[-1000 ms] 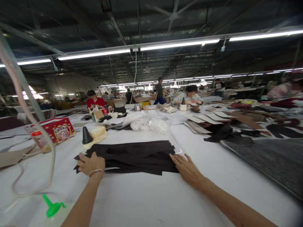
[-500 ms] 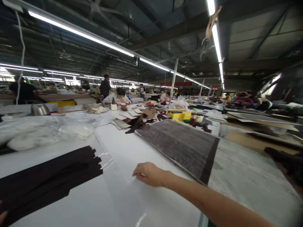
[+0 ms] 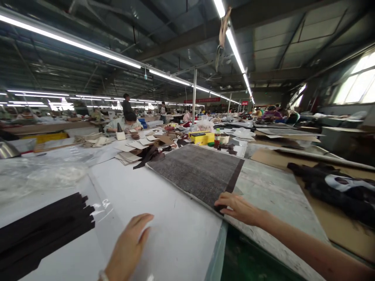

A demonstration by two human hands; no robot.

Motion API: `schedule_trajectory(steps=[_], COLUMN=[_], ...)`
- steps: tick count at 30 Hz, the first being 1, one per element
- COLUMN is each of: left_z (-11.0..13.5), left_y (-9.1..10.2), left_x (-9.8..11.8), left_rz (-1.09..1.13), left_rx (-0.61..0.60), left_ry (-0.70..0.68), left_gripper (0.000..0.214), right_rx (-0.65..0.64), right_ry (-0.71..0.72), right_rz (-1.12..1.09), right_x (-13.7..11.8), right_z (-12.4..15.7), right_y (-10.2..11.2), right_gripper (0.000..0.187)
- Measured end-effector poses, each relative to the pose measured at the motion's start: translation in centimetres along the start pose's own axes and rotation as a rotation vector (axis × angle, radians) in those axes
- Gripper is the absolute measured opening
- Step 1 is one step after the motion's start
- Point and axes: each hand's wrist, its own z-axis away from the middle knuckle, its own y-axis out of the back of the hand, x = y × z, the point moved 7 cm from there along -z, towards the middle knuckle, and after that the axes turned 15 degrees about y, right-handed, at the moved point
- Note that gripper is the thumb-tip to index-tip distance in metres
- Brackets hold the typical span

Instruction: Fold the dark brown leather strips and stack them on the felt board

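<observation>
My right hand (image 3: 238, 207) is at the near corner of a board covered in grey, grainy material (image 3: 197, 171). Its fingers are curled down onto the near end of a dark brown strip (image 3: 235, 175) along the board's right edge; the fingertips are partly hidden. Over the white table top (image 3: 175, 242), my left hand (image 3: 130, 242) is open and empty, thumb apart from the fingers. Farther left lies a row of dark brown strips (image 3: 49, 232) with uneven ends, side by side on the white surface, apart from both hands.
Clear plastic sheeting (image 3: 43, 173) lies at the left. Pale card pieces (image 3: 129, 157), a yellow box (image 3: 201, 137) and a bottle (image 3: 217, 138) stand beyond the board. Dark material (image 3: 331, 187) rests on brown cardboard (image 3: 272, 159) at the right. A person (image 3: 124, 123) sits across the table.
My view has turned right. My right hand has moved from above the white table to the board's near corner. My left hand has come from the lower left edge, away from the dark strips.
</observation>
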Motion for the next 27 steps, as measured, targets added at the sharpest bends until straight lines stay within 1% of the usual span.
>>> schedule_trajectory(steps=[2, 4, 5, 6, 8, 9, 11, 14, 16, 22, 25, 27], left_z=[0.0, 0.0, -0.1, -0.2, -0.7, -0.9, -1.3, -1.6, -1.6, -0.8, -0.4, -0.1], left_y=[-5.0, -8.5, -10.0, -11.3, -13.6, -14.7, -16.5, -18.1, -18.4, -18.3, -18.3, -18.3], left_x=[6.3, 11.5, 13.5, 15.0, 16.9, 17.3, 17.4, 16.9, 16.7, 17.3, 17.3, 17.3], left_rz=[0.06, 0.078, 0.085, 0.091, 0.095, 0.091, 0.074, 0.045, 0.031, 0.006, 0.007, 0.008], left_rx=[-0.184, -0.257, -0.288, -0.306, -0.332, -0.34, -0.349, -0.343, -0.338, -0.341, -0.324, -0.314], left_ry=[-0.088, -0.161, -0.191, -0.211, -0.231, -0.231, -0.217, -0.18, -0.17, -0.203, -0.189, -0.18], left_gripper=[0.039, 0.045, 0.049, 0.052, 0.058, 0.06, 0.062, 0.062, 0.062, 0.058, 0.058, 0.059], right_rx=[0.013, 0.028, 0.035, 0.039, 0.042, 0.042, 0.046, 0.062, 0.075, 0.154, 0.256, 0.359], right_ry=[0.009, 0.017, 0.023, 0.032, 0.053, 0.065, 0.085, 0.106, 0.121, 0.166, 0.126, 0.063], right_rz=[0.014, 0.027, 0.033, 0.036, 0.038, 0.037, 0.037, 0.036, 0.034, 0.012, -0.034, -0.083], right_x=[0.1, 0.2, 0.3, 0.4, 0.5, 0.5, 0.6, 0.7, 0.8, 1.1, 1.5, 2.0], right_z=[-0.3, -0.3, -0.2, -0.2, 0.1, 0.2, 0.3, 0.4, 0.5, 0.8, 1.5, 2.2], right_y=[-0.4, -0.5, -0.5, -0.5, -0.6, -0.6, -0.7, -0.8, -0.8, -0.7, -0.6, -0.5], right_gripper=[0.019, 0.017, 0.017, 0.017, 0.017, 0.017, 0.017, 0.013, 0.014, 0.027, 0.025, 0.022])
